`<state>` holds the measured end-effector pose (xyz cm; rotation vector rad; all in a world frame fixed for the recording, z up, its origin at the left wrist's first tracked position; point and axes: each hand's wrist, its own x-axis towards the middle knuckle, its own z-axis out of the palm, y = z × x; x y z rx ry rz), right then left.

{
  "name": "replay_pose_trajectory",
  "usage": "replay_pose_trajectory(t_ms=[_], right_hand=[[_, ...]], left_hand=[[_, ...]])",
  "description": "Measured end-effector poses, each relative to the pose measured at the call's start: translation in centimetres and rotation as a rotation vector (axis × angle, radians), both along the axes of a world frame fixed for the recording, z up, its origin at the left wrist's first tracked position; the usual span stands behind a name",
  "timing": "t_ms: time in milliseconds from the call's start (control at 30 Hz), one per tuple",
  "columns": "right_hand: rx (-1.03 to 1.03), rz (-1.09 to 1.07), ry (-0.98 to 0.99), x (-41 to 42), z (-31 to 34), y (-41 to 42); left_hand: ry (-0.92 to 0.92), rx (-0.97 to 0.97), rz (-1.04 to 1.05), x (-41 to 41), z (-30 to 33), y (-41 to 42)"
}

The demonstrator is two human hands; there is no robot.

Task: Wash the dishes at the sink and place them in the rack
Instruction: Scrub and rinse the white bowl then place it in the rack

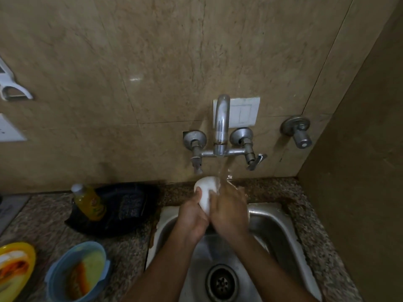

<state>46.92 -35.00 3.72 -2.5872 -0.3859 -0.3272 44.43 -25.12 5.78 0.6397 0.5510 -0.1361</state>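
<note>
Head view, landmark: the tap (221,125) on the wall, with water running from its spout.
Cup: a white cup (206,194) sits just under the tap, above the back edge of the sink (281,232), its upper side in the stream. I cannot tell which end is the mouth.
My left hand: my left hand (193,216) is below the tap and a little left, fingers curled round the cup's left side, one fingertip showing on the white.
My right hand: my right hand (229,211) is right under the stream, fingers wrapped over the cup's right side. It is blurred and wet, so the separate fingers are hard to make out.
Hidden: the cup's lower half is covered by both my hands.
Drain: the drain (222,282) lies straight below the tap, between my forearms.
Soap bottle: a yellow bottle (89,202) stands left of the tap on a dark tray (130,205).
Blue bowl: a blue bowl (76,273) sits far down-left of the tap. What it holds is unclear.
Yellow dish: a yellow dish (15,264) is left of the bowl, cut off by the frame edge.
</note>
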Motion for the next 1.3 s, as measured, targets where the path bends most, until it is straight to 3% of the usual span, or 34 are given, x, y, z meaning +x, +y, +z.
replay_pose_trajectory(t_ms=[167, 300, 433, 533, 667, 733, 833, 867, 1000, 1067, 1233, 1300], right_hand=[[-0.148, 0.426, -0.128, 0.0, -1.3, -1.2], [0.125, 0.22, 0.361, 2.7, 0.7, -0.6], [-0.027, 0.454, 0.018, 0.7, 0.9, 0.0], [-0.061, 0.586, -0.046, 0.3, -1.2, -2.9], [0.227, 0.281, 0.284, 2.4, 0.0, -1.3], [0.103, 0.258, 0.095, 1.6, 0.5, -0.2], [0.0, 0.526, -0.11, -1.4, -0.8, -2.7], [0.033, 0.54, -0.102, -1.7, -1.8, -3.9], [0.3, 0.264, 0.167, -0.5, -3.0, -4.7], [0.383, 0.193, 0.191, -1.0, -3.1, -3.4], [0.286, 0.129, 0.27, 0.4, -2.8, -3.9], [0.135, 0.194, 0.191, 0.2, -2.1, -2.8]], left_hand=[[0.047, 0.019, 0.063, -1.0, -0.2, 0.5], [0.054, 0.177, 0.004, -0.9, -0.1, 0.4], [0.074, 0.201, 0.046, -0.8, 0.1, 0.5], [0.075, 0.199, 0.064, -1.4, -0.1, 0.4], [0.098, 0.264, -0.008, -1.2, 0.4, -0.5], [0.05, 0.284, 0.017, -0.7, 1.1, -0.6], [0.06, 0.256, 0.097, -0.3, 1.6, 0.5], [0.067, 0.222, 0.117, -0.2, 1.7, 1.0], [0.078, 0.165, 0.164, 0.3, 1.7, 1.3], [0.051, 0.151, 0.182, 0.5, 1.2, 1.7], [0.107, 0.178, 0.215, -0.6, 0.5, 1.6], [0.188, 0.241, 0.209, -0.7, -0.2, 1.6]])
